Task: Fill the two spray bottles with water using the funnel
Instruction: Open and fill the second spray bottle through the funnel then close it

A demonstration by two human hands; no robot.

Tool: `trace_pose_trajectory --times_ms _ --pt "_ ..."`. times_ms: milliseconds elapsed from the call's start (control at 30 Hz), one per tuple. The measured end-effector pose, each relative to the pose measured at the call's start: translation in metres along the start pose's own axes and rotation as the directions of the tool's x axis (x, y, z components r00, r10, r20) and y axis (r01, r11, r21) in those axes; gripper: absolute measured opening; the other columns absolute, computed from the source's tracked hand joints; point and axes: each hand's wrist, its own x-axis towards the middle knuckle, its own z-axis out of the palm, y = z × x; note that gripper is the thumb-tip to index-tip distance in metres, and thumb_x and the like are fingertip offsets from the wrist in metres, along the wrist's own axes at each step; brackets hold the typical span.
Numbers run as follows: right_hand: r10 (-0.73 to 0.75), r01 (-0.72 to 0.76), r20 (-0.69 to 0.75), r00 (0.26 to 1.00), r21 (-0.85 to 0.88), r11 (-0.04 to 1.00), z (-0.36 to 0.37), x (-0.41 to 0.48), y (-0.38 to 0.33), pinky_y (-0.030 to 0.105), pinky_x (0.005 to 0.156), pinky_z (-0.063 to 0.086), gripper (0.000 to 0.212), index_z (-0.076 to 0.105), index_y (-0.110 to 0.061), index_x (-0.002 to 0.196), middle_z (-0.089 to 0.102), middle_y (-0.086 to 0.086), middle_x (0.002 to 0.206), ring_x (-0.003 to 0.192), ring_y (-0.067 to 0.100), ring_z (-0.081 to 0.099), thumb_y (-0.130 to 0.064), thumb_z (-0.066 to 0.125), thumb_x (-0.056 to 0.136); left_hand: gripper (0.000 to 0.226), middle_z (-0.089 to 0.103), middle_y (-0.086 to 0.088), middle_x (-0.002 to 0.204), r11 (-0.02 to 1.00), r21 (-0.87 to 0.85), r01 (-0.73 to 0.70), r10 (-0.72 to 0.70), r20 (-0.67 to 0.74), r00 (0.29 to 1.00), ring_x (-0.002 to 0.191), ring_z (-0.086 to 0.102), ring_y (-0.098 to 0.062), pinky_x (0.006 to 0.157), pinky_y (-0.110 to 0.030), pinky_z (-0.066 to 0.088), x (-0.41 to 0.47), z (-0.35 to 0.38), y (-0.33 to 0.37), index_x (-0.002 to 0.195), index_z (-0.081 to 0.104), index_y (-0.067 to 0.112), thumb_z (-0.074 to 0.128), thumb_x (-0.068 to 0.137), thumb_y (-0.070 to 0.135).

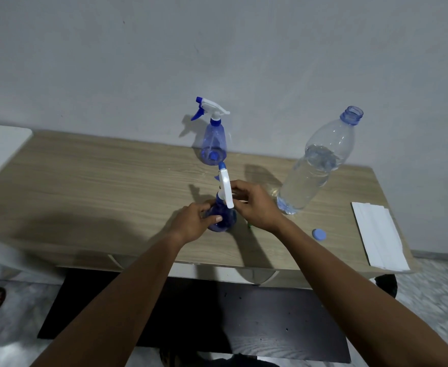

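Near spray bottle (224,221) stands on the bench (85,181); left grip (193,221) curls round its body, right grip (256,206) pinches its white trigger head (227,192).

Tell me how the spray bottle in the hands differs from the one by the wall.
The near spray bottle is held: the left hand grips its body, the right hand pinches its white head; the far spray bottle stands untouched. The near spray bottle looks deep blue, the far spray bottle paler and see-through. The far one's nozzle points left, the near one's away toward the wall. Both carry white-and-blue trigger heads.
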Motion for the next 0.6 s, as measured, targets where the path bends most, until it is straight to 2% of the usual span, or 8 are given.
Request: trace_pose_trajectory --times_ms 167,233,400,600 --pt "0.012 -0.011 0.018 1.000 -0.064 0.998 -0.0002 0.0009 0.0032 0.030 0.100 0.056 0.033 0.069 -0.015 0.125 0.076 -0.006 0.115 0.110 0.004 0.070 -0.009 0.069 0.092 0.035 0.060 0.021 0.074 1.000 -0.012 -0.002 0.002 0.000 1.000 0.073 0.058 0.001 0.058 -0.010 0.034 -0.0010 0.0001 0.0004 0.126 0.067 0.030 0.070 0.092 0.033" --pt "0.029 -0.027 0.026 0.999 -0.075 0.997 -0.0011 0.0027 0.0037 0.027 0.099 0.056 0.033 0.069 -0.014 0.124 0.076 -0.006 0.115 0.108 0.004 0.071 -0.005 0.067 0.092 0.035 0.064 0.014 0.080 1.000 -0.010 -0.002 0.002 0.000 1.000 0.080 0.062 -0.009 0.060 -0.013 0.036 -0.0011 0.0005 -0.0001 0.126 0.067 0.032 0.070 0.091 0.034" --pt "0.037 -0.033 0.032 0.999 -0.102 0.994 -0.0015 0.0053 0.0020 0.015 0.091 0.053 0.031 0.071 -0.014 0.122 0.076 -0.005 0.113 0.103 0.004 0.072 -0.006 0.069 0.092 0.042 0.065 0.008 0.090 1.000 0.003 -0.004 0.004 -0.009 1.000 0.088 0.061 -0.014 0.063 -0.012 0.037 -0.0004 0.0009 0.0008 0.132 0.063 0.034 0.070 0.091 0.035" --pt "0.044 -0.040 0.023 0.999 -0.147 0.988 0.0013 0.0078 0.0047 0.030 0.096 0.057 0.029 0.071 -0.016 0.119 0.077 -0.003 0.111 0.103 0.006 0.073 -0.012 0.071 0.091 0.043 0.061 0.011 0.082 1.000 0.012 -0.001 0.001 -0.018 1.000 0.073 0.055 -0.005 0.059 -0.016 0.037 -0.0006 0.0012 0.0009 0.133 0.062 0.034 0.070 0.091 0.035"
